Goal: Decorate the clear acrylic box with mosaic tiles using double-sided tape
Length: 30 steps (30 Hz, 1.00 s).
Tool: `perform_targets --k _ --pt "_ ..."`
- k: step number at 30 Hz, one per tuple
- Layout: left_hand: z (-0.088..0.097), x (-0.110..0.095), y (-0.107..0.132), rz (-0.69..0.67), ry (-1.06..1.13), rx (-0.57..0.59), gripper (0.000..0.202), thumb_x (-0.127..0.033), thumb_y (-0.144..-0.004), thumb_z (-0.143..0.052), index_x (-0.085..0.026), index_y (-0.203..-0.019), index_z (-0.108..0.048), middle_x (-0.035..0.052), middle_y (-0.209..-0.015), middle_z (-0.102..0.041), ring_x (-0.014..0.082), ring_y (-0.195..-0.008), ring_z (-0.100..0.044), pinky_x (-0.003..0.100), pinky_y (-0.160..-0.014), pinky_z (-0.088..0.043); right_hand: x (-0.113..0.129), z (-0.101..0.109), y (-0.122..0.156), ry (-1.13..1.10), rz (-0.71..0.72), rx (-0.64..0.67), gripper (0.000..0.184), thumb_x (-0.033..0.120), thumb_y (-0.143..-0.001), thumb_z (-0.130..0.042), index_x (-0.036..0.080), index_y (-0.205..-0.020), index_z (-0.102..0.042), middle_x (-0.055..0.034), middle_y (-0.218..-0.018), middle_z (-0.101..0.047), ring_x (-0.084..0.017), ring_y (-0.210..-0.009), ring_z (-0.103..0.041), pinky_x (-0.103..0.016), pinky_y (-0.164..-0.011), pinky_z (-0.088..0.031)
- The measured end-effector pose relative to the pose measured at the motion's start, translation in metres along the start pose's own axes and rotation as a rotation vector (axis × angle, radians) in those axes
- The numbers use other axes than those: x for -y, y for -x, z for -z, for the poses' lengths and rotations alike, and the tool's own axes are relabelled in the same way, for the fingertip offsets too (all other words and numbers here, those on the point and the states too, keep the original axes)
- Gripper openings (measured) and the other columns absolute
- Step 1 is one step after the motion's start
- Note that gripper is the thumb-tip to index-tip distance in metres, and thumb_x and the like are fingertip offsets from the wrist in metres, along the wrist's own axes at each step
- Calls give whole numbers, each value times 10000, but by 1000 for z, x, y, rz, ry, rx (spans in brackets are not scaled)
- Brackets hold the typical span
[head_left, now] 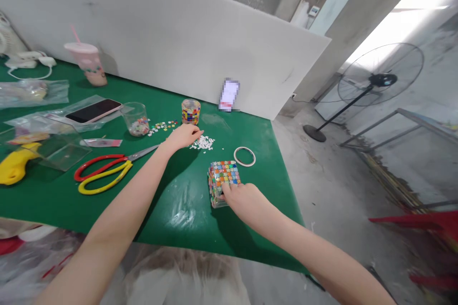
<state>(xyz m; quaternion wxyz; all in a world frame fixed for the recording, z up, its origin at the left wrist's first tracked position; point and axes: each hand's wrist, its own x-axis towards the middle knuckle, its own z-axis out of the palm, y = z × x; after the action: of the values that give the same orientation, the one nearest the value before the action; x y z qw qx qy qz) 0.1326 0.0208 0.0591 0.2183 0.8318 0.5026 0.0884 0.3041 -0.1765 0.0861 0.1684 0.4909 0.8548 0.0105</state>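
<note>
My right hand (245, 200) grips a square clear box (225, 169) covered in rows of small multicoloured mosaic tiles, near the table's front. Its fingers reach over the near edge, where a bare clear strip shows. My left hand (184, 136) is at the pile of small white tiles (203, 143), fingertips drawn together at its left edge; what they pinch, if anything, is too small to make out. Behind that hand stands a round tile-covered cup (191, 111). Loose coloured tiles (162, 127) lie left of it, beside a clear plastic cup (139, 126) holding more tiles.
Large scissors (107, 171) with red and yellow handles lie under my left forearm. A white ring (244, 157) rests right of the tiles. Further left are a phone (95, 110), a yellow tool (17, 166) and a pink drink cup (88, 64). A white panel (161, 43) borders the back.
</note>
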Motion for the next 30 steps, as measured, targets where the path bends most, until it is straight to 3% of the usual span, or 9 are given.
perform_targets --k 3,5,11,16,18,20,22,26,30 --pt "2 -4 5 -27 44 11 352 -393 -955 -462 -154 -762 -635 23 -704 -667 161 -681 -620 289 -678 -466 1 8 -2 28 26 13 215 -5 -904 -441 115 -1000 -591 -117 -847 -709 -214 -664 -698 -282 -491 -436" --pt "3 -7 8 -50 71 19 330 -370 -917 -459 -166 -722 -631 37 -677 -683 172 -660 -619 262 -625 -427 1 11 -4 36 33 13 214 -4 -900 -448 89 -1022 -597 -120 -815 -708 -220 -656 -695 -286 -498 -438" --pt "6 -19 23 -113 144 16 308 -396 -873 -440 -190 -687 -574 20 -635 -670 174 -619 -601 247 -606 -391 -5 5 -9 2 48 -41 266 317 -1001 -434 110 -1071 -587 -115 -760 -710 -226 -623 -687 -294 -483 -396" --pt "-1 -37 67 -124 216 8 365 -430 -919 -377 -199 -670 -511 -12 -588 -567 150 -579 -524 248 -573 -353 -24 1 3 -59 -45 -120 283 347 -1017 -376 137 -1008 -565 -118 -794 -709 -234 -660 -693 -292 -499 -355" --pt "-13 -45 92 -105 246 -17 367 -462 -930 -376 -206 -677 -450 -30 -594 -499 141 -583 -478 247 -556 -334 -35 -6 9 -252 -152 -238 268 340 -1016 -364 152 -967 -548 -101 -784 -696 -229 -679 -679 -286 -535 -369" --pt "-29 -54 115 -58 299 -47 308 -467 -919 -413 -218 -738 -409 -60 -586 -419 129 -553 -422 240 -532 -320 -47 -19 10 -696 -319 -485 239 363 -990 -408 171 -923 -533 -80 -762 -669 -229 -713 -657 -292 -599 -405" --pt "-48 -62 132 -2 499 -86 268 -442 -860 -543 -227 -806 -393 -87 -611 -360 115 -547 -389 229 -534 -331 -55 -37 3 -949 -393 -623 272 396 -1000 -343 177 -996 -505 -101 -872 -671 -229 -830 -653 -320 -703 -460" --pt "-76 -75 144 43 763 -95 319 -348 -771 -658 -231 -808 -363 -100 -642 -357 97 -570 -386 214 -556 -349 -61 -66 -34 -1260 -363 -707 419 453 -1009 -171 175 -1189 -428 -180 -1264 -600 -200 -1177 -586 -346 -926 -484" --pt "-89 -81 139 110 912 -108 313 -332 -741 -669 -221 -764 -377 -107 -612 -369 81 -536 -356 195 -521 -320 -58 -78 -71 -1543 -313 -694 544 543 -977 -93 203 -1185 -464 -143 -1148 -684 -208 -1099 -648 -381 -951 -493"
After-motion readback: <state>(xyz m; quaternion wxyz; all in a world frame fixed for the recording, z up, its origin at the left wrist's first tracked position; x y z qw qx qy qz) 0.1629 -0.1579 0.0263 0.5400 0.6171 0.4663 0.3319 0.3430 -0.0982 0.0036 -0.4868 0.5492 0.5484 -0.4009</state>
